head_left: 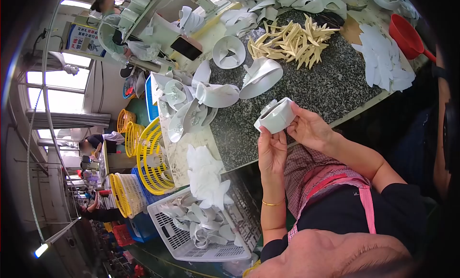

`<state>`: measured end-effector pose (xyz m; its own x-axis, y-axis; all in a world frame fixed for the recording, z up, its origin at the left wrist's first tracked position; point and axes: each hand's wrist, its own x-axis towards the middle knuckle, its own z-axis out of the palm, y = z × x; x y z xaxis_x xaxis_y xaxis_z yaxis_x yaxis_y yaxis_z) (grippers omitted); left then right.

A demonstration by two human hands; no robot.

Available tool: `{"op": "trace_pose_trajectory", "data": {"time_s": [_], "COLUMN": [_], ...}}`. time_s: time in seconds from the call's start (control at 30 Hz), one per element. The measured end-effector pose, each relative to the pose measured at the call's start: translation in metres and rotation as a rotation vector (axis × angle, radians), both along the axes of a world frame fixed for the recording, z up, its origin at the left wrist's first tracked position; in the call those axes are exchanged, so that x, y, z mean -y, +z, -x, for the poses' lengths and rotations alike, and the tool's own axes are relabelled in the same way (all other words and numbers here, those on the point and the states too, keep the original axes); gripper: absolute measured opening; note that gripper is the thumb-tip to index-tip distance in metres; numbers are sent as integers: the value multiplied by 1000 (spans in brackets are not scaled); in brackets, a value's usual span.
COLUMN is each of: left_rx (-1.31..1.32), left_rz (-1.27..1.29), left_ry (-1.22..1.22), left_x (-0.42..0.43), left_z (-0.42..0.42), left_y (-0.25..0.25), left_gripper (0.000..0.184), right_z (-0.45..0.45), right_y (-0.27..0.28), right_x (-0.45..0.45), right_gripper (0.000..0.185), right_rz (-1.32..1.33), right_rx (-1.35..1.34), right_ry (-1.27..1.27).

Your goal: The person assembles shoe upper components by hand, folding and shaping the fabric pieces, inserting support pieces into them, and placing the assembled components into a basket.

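A white shoe upper [277, 117], bent into a closed curve, is held above the front edge of the dark speckled tabletop [239, 139]. My left hand [272, 151], below a gold bracelet, pinches its lower edge. At its right end, my right hand [309, 128] grips it between thumb and fingers. Just beyond lie more white uppers, one [261, 78] standing curved and another [218, 94] beside it. A round white upper [229, 52] rests farther back. Some uppers at the left [179, 120] carry small bead-like decoration.
A heap of beige strips [297, 42] lies at the back. White flat pieces [383, 57] and a red scoop [405, 37] are on the right. A phone [187, 48] lies at back left. A white crate [191, 253] with uppers and yellow baskets [155, 158] stand left. Other people work farther off.
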<state>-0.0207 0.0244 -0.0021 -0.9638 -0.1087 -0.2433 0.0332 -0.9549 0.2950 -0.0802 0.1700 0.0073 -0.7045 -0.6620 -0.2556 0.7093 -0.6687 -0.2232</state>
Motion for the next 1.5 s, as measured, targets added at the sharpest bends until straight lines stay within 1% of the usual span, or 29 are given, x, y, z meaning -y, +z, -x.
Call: {"op": "trace_pose_trajectory", "data": {"time_s": [0.03, 0.1, 0.17, 0.2, 0.27, 0.33, 0.37, 0.4, 0.47, 0.53, 0.67, 0.73, 0.8, 0.87, 0.9, 0.93, 1.0, 1.07, 1.1, 1.13, 1.17, 1.2, 1.23, 1.27, 1.33, 1.37, 1.43, 1.47, 1.5], "left_rx": [-57, -48, -38, -55, -68, -117, -201, -198, -323, -277, -220, -196, -195, -205, -202, -190, -179, -224, -217, -216, -231, -248, -190, -195, -252, -254, -236, -235, -158], "left_rz": [-61, -53, -47, -67, -87, -98, -92, -96, 160, 198, 279, 375, 342, 260, 259, 253, 248, 261, 365, 367, 387, 408, 450, 452, 436, 435, 517, 516, 579], "left_ry": [-23, 14, 49, 55, 68, 75, 81, 84, 56, 69, 102, 150, 137, 63, 61, 51, 38, 0, 21, 25, 8, -10, 29, 33, 5, 5, -5, -5, 17], "left_x": [-1, -2, -2, -2, -2, -3, -3, -3, -1, -2, -12, -17, -16, -13, -13, -14, -13, -12, -14, -11, -7, -4, -4, -4, -3, -3, -4, -5, -5], "left_z": [1, 1, 0, -1, -3, -5, -7, -7, -7, -7, -11, -10, -9, -9, -10, -11, -13, -17, -19, -19, -20, -19, -18, -17, -16, -16, -15, -15, -15], "left_y": [-1, -1, -1, -1, -4, -12, -16, -13, -4, -1, 3, -2, -5, -13, -11, -8, -5, -4, -2, -1, 0, 1, -1, -2, -3, -3, -2, -1, 2], "left_gripper": [35, 34, 33, 32, 31, 30, 25, 25, 20, 19, 25, 29, 33, 36, 36, 36, 37, 39, 29, 29, 26, 28, 36, 36, 35, 35, 34, 34, 32], "right_z": [1, -1, -6, -5, -3, -1, 0, 0, 1, -1, 0, 1, 0, -3, -4, -6, -9, -9, -8, -7, -5, -2, -4, -6, -8, -6, 0, 1, 2], "right_y": [-2, 1, 13, 11, 3, -1, -3, -7, -14, -12, -6, -10, -12, -10, -7, -5, -2, -2, -3, -6, -10, -8, -4, 2, 20, 12, -11, -15, -15], "right_x": [1, 2, 7, 6, 5, 4, 3, 3, 2, -2, -4, -1, -1, 1, 2, 2, 3, 1, -1, -3, -6, -6, -3, -1, 2, 1, -1, -1, -1], "right_gripper": [37, 36, 34, 34, 31, 29, 27, 27, 26, 25, 21, 25, 28, 21, 22, 22, 26, 27, 29, 29, 32, 35, 38, 38, 36, 36, 32, 32, 35], "right_rz": [9, 17, -77, -77, 83, 88, 92, 87, 287, 251, 164, 152, 139, 119, 74, 74, -72, -36, 1, 3, -68, -139, -189, -188, -242, -242, 102, 101, 142], "right_rx": [-12, -24, 135, 137, -2, -33, -69, -66, -78, -90, -104, -154, -200, -322, -355, -353, -309, -303, -298, -299, -313, -331, -308, -314, -115, -117, -201, -200, -172], "right_ry": [-9, -16, -37, -34, 16, 36, 48, 50, 109, 72, -10, -18, -29, -10, -20, -22, 2, 31, 61, 66, 78, 90, 48, 50, -5, -7, 64, 64, 71]}}
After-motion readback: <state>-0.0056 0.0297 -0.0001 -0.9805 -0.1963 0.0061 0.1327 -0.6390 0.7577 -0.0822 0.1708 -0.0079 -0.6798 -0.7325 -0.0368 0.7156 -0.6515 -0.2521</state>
